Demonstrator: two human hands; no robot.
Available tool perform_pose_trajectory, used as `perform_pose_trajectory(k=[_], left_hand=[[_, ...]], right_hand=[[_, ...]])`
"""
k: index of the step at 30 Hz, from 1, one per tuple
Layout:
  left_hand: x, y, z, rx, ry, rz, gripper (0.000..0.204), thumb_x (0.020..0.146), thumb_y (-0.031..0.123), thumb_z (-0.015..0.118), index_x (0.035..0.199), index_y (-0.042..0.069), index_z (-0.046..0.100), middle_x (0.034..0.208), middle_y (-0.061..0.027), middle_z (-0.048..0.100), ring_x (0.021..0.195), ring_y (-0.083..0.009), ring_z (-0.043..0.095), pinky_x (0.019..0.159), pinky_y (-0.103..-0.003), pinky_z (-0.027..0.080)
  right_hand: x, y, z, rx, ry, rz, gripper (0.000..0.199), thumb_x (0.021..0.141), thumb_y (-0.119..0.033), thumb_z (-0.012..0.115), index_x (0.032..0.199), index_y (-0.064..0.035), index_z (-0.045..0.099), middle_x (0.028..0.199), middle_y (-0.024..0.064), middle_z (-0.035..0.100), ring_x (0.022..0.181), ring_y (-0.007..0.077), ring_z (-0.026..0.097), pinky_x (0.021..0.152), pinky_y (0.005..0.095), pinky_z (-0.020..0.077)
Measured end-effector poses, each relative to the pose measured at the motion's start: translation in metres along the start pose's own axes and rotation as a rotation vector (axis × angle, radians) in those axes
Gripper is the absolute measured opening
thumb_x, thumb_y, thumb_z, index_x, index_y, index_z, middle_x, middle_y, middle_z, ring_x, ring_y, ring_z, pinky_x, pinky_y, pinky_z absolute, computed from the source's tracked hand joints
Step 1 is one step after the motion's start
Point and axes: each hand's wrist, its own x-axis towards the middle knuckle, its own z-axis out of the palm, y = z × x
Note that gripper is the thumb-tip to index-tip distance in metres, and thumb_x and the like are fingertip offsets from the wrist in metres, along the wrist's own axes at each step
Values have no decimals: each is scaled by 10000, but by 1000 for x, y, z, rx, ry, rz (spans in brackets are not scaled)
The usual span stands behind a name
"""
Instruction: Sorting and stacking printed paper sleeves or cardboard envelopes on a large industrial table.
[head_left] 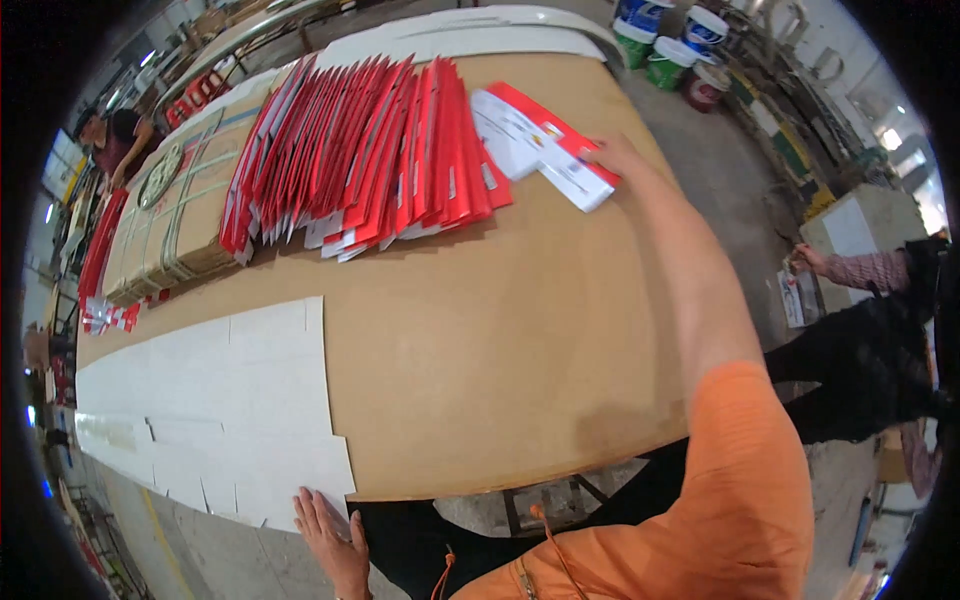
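Note:
My right hand [615,158] reaches to the far right of the table and grips the edge of a flat red-and-white packet [578,182]. Its fingertips are partly hidden and slightly blurred. Another red-and-white packet [508,135] lies partly under that one. Just left of them, a long row of red packets [370,150] leans in overlapping layers. My left hand [328,535] rests open, fingers stretched, at the near edge of a white sheet [230,400] with several slits, which covers the table's near left. Nothing is held in it.
A brown cardboard bundle [185,205] tied with cord stands at the far left of the brown tabletop [490,350]. Paint buckets [670,62] stand on the floor beyond the right edge. One person [125,140] is at far left; another person's hand [812,260] shows at right.

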Motion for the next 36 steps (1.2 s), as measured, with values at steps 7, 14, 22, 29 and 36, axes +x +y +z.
perform_pose_trajectory(k=[7, 14, 22, 29, 36], left_hand=[[2, -11, -19, -73, 207, 121, 342, 856, 55, 635, 1189, -2, 581, 1270, -199, 576, 1181, -380, 547, 967, -441, 455], [22, 70, -91, -103, 562, 611, 134, 829, 20, 662, 962, 27, 675, 963, -116, 702, 801, -249, 681, 650, -347, 539], [-27, 139, -80, -183, 1, 808, 720, 739, 302, 792, 1334, 53, 473, 1377, -156, 491, 1279, -332, 473, 1044, -440, 407], [15, 119, -12, -207, -102, 886, 470, 730, 6, 625, 1199, 25, 595, 1273, -173, 576, 1218, -335, 523, 1041, -400, 419], [51, 181, 28, -689, -189, 708, 120, 787, 142, 730, 862, 49, 729, 1062, -65, 673, 1060, -258, 567, 900, -405, 442]], right_hand=[[3, -135, 105, 114, -51, -164, 381, 863, -253, 643, 1218, -121, 604, 1087, 206, 660, 1033, 385, 613, 899, 449, 486], [-281, -254, 65, 199, -59, -1132, 636, 813, -317, 689, 1358, -58, 490, 1330, 167, 527, 1247, 305, 495, 1042, 453, 379], [-427, -173, 40, 289, -1, -782, 219, 741, 11, 535, 904, -69, 656, 934, 94, 666, 961, 276, 617, 989, 469, 401], [-469, -40, -40, 403, 15, -361, 138, 871, 13, 541, 930, -13, 663, 989, 109, 658, 1015, 244, 604, 1009, 379, 403], [-493, 0, -51, 61, 251, -248, 308, 774, 57, 595, 1068, -20, 641, 1152, 114, 628, 1167, 287, 543, 1039, 383, 390]])
